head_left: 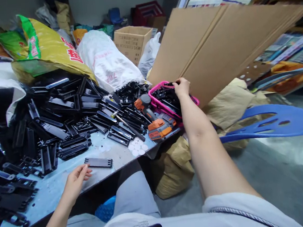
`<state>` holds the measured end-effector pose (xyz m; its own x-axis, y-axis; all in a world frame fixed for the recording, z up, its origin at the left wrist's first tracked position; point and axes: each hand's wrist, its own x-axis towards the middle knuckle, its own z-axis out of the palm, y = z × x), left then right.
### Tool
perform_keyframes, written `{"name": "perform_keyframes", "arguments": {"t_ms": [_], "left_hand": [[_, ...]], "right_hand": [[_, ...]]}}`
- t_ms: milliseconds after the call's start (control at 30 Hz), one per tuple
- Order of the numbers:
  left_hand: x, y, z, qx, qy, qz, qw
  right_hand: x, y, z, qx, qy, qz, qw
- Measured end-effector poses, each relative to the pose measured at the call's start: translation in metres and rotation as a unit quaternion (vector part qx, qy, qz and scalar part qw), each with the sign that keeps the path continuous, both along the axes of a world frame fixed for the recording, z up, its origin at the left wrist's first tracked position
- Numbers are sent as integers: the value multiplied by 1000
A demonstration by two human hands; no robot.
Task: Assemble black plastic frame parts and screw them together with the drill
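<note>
In the head view, a flat black plastic piece with notched ends (pixel 99 162) lies near the table's front edge. The fingertips of my left hand (pixel 77 180) pinch its left end. My right hand (pixel 183 87) reaches to the far side of a pink basket (pixel 164 110) full of black parts. Its fingers are bent around a black plastic piece there, mostly hidden. Just left of the basket lies an orange and grey cordless power tool (pixel 157 125). A hammer (pixel 123 120) rests among the black pieces, close to several white discs (pixel 138 146).
Heaps of black plastic parts (pixel 66 112) cover much of the blue table (pixel 53 186). Behind them lie a yellow sack (pixel 53 44) and a white sack (pixel 109 60). A large cardboard sheet (pixel 201 46) leans beyond the basket; a blue plastic stool (pixel 275 121) stands at right.
</note>
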<state>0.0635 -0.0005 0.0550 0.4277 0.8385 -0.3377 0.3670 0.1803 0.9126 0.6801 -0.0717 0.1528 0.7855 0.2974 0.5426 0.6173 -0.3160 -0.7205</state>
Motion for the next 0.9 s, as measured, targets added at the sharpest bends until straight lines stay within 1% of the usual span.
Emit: {"name": "perform_keyframes", "arguments": {"t_ms": [67, 133, 200, 233, 267, 300, 367, 400, 467, 533, 567, 600, 667, 700, 767, 833, 900], "left_hand": [[-4, 2, -3, 19, 6, 10, 1000], [-14, 6, -7, 34, 17, 30, 999], [-28, 9, -12, 53, 28, 52, 997], [-36, 10, -13, 66, 34, 63, 995], [-44, 12, -14, 85, 42, 72, 993], [-52, 13, -14, 112, 54, 81, 989], [-70, 19, -12, 189, 97, 104, 972], [-80, 25, -10, 233, 129, 120, 957], [-102, 41, -6, 312, 213, 162, 912], [-121, 66, -2, 355, 307, 205, 859], [-129, 80, 0, 361, 353, 223, 834], [-134, 95, 1, 356, 394, 236, 814], [-136, 126, 1, 325, 455, 253, 789], [-134, 140, 0, 305, 474, 258, 785], [-128, 163, -1, 262, 480, 268, 793], [-123, 175, -1, 252, 428, 295, 816], [-121, 174, -1, 273, 352, 317, 837]], "right_hand": [[3, 6, -8, -4, 7, 7, 1000], [-2, 10, -10, -2, -4, 14, 1000], [-18, 16, -7, 9, -59, 18, 998], [-32, 19, -4, 15, -101, 25, 994], [-51, 23, -2, 17, -147, 39, 988], [-74, 28, 0, 12, -186, 67, 980], [-135, 34, -2, -14, -242, 158, 957], [-170, 35, -6, -24, -255, 206, 944], [-244, 33, -24, -85, -235, 338, 907], [-314, 29, -52, -142, -205, 461, 852], [-345, 29, -68, -178, -186, 511, 820], [-372, 30, -84, -210, -175, 540, 796], [-414, 33, -111, -276, -169, 554, 767], [-429, 36, -121, -306, -170, 547, 761], [-447, 40, -133, -350, -168, 527, 756], [-454, 41, -138, -362, -153, 523, 756], [-453, 41, -138, -339, -105, 541, 763]]}}
